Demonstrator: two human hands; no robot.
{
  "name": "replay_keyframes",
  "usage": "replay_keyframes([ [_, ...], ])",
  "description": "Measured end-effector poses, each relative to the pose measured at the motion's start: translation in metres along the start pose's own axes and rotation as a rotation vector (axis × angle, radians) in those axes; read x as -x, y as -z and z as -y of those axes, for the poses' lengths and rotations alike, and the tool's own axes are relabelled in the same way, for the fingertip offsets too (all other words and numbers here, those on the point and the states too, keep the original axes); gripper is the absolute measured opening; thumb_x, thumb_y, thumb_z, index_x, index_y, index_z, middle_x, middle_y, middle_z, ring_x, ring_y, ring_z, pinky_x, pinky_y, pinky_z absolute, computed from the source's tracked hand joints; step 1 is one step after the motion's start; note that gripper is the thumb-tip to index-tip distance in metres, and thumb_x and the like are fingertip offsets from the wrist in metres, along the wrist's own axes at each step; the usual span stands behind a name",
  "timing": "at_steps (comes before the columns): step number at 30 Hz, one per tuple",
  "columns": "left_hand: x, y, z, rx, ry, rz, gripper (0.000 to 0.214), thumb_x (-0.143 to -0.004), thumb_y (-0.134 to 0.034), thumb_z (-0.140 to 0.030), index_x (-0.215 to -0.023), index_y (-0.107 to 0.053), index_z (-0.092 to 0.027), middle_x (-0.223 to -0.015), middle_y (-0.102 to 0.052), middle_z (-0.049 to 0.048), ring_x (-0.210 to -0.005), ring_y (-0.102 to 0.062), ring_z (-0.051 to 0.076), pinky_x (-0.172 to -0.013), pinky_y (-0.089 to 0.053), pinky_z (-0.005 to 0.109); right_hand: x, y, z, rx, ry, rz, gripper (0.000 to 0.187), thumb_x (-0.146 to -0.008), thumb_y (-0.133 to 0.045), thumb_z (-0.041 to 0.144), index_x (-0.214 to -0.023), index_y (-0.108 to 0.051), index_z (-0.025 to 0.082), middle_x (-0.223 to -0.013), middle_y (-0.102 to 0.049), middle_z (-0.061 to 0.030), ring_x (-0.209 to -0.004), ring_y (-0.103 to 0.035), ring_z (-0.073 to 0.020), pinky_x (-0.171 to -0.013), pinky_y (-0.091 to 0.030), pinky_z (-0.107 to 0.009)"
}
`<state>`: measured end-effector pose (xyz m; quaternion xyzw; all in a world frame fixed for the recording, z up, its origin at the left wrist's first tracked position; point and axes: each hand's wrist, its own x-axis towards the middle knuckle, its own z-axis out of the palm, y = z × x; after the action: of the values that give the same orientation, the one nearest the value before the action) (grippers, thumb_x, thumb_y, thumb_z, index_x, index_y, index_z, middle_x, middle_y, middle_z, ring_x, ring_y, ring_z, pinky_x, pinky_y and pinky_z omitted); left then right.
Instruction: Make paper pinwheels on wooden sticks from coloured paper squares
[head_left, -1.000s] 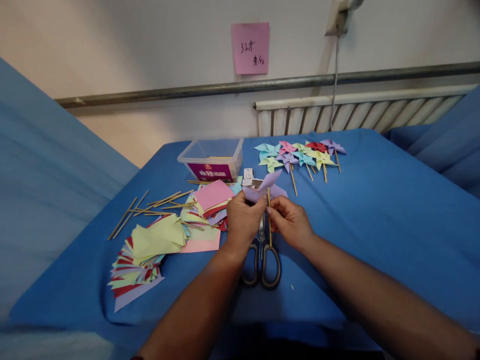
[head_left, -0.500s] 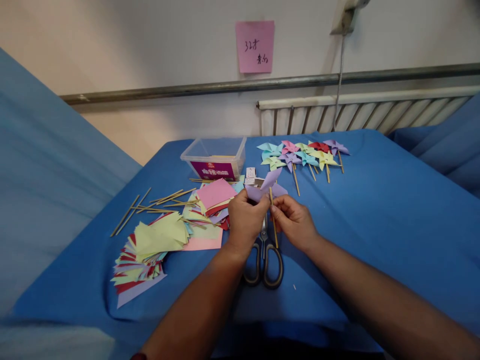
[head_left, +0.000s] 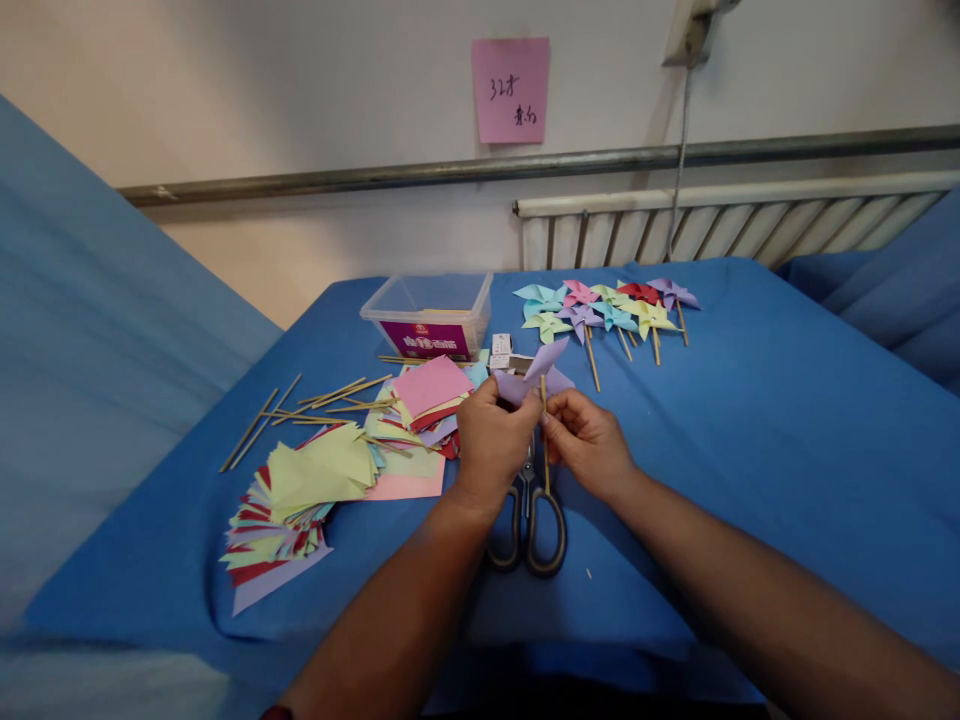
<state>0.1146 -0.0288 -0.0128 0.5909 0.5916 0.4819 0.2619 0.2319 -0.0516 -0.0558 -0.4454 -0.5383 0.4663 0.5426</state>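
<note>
My left hand (head_left: 496, 440) is closed on a purple paper pinwheel (head_left: 550, 358), pinching it near its centre. Against the pinwheel's back stands a thin wooden stick (head_left: 546, 440), nearly upright, its top at the paper. My right hand (head_left: 589, 440) is closed on this stick, thumb and fingertips near its upper part. Where stick and paper meet is partly hidden by my fingers. Below both hands lie scissors (head_left: 546, 560) with dark handles, blades pointing away and partly covered.
Fanned coloured paper sheets (head_left: 319, 465) and loose sticks (head_left: 251, 430) lie left. Behind them stands a clear plastic tub (head_left: 427, 345); a small white box (head_left: 501, 346) sits beside it. Several pinwheels (head_left: 581, 318) lie at the back right of the blue-covered table (head_left: 787, 450).
The stick has tilted slightly, its lower end swinging a little left to stand more upright. The pinwheel has turned slightly. Both hands stay in nearly the same place.
</note>
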Motion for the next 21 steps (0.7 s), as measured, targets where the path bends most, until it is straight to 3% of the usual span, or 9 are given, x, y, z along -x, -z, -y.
replay_keyframes([
  [21,0.0001,-0.0004,0.0031,-0.052,-0.017,-0.002,0.015,-0.071,-0.065,-0.031,-0.065,-0.061,-0.018,-0.059,-0.06,-0.0021,-0.055,-0.052,0.013,-0.052,-0.034,0.025,0.0003,-0.0013,-0.0012,-0.014,0.002,0.004,0.02,-0.087,-0.06,0.038,-0.079,-0.05,0.023,-0.055,-0.052,0.0072,-0.043,-0.051,-0.0104,-0.041,-0.04,-0.022],
])
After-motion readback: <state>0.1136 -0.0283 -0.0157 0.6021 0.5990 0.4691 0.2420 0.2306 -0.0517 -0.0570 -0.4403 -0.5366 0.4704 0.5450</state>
